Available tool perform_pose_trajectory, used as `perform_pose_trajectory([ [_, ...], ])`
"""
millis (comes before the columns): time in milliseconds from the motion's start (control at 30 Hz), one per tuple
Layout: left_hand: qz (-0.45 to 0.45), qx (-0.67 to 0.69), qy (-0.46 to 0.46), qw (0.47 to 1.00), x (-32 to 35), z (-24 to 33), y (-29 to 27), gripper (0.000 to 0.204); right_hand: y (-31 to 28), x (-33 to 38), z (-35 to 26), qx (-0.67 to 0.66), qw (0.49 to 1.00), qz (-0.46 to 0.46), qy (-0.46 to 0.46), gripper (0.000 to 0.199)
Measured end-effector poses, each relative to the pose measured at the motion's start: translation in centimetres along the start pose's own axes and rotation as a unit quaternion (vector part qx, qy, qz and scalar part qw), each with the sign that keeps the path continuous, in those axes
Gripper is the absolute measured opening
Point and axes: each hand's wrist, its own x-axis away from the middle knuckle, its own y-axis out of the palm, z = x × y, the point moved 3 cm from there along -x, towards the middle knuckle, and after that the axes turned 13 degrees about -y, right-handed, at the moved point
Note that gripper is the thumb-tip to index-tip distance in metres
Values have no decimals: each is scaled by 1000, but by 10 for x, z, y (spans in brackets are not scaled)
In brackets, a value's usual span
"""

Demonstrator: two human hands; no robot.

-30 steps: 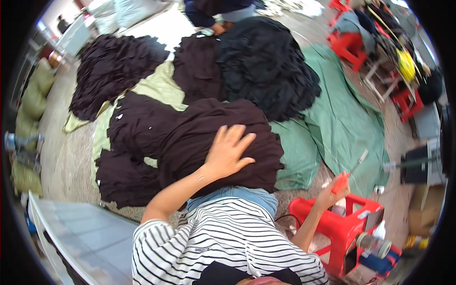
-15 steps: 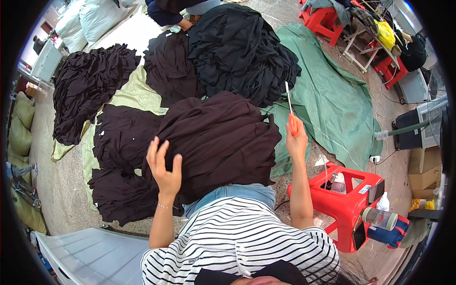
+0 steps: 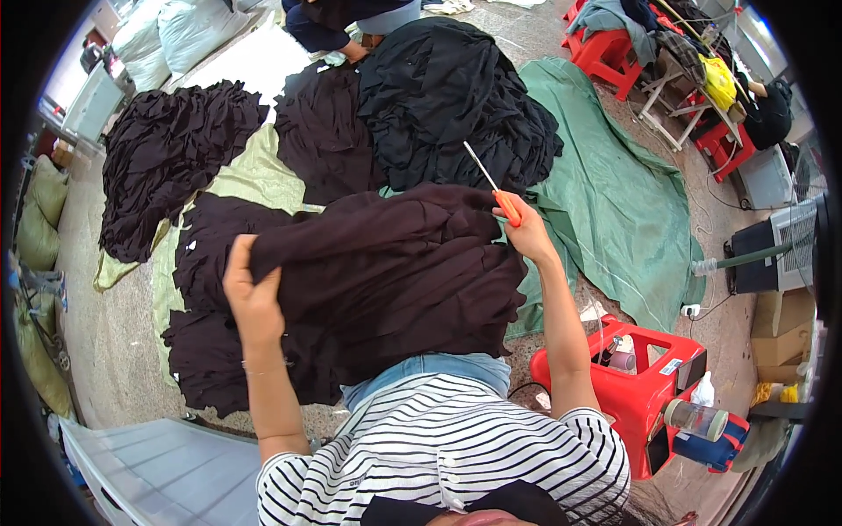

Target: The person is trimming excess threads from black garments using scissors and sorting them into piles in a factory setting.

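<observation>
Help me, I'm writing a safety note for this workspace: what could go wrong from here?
The right hand grips an orange-handled tool beside dark brown cloth; its exposed metal shaft might snag the fabric. The left hand, on the cloth's other side, could be scratched if the two come close. The right forearm appears close to the red stool, so a bump seems possible.

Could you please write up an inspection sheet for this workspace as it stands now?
Surface: speckled floor, partly covered by a green sheet.
Job's things: dark brown cloth between the hands; black cloth pile beyond.
Clutter: red stool at the right, with a clear jar near it.
Hands: left hand grips the cloth's left end; right hand holds an orange-handled tool.
Cables: dark cable at a white plug on the right.
Surroundings: another person's hand near the black pile; white sacks farther off.
</observation>
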Motion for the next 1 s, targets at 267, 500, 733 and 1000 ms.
perform_pose_trajectory([
  [267, 10, 100, -145, 984, 22, -23, -30, 36, 23, -17, -26, -41, 996, -48, -58, 72],
  [500, -54, 253, -179, 949, 29, 22, -24, 29, 12, -14, -45, -112, 990, -76, -27, 74],
  [733, -51, 264, -166, 949, 30, 32, -13, 30, 25, 8, -71, -48, 994, 26, -91, 78],
  [1000, -26, 233, -86, 968, 32, 93, -37, 45, -28, -12, -92, 26, 980, 107, -168, 47],
])
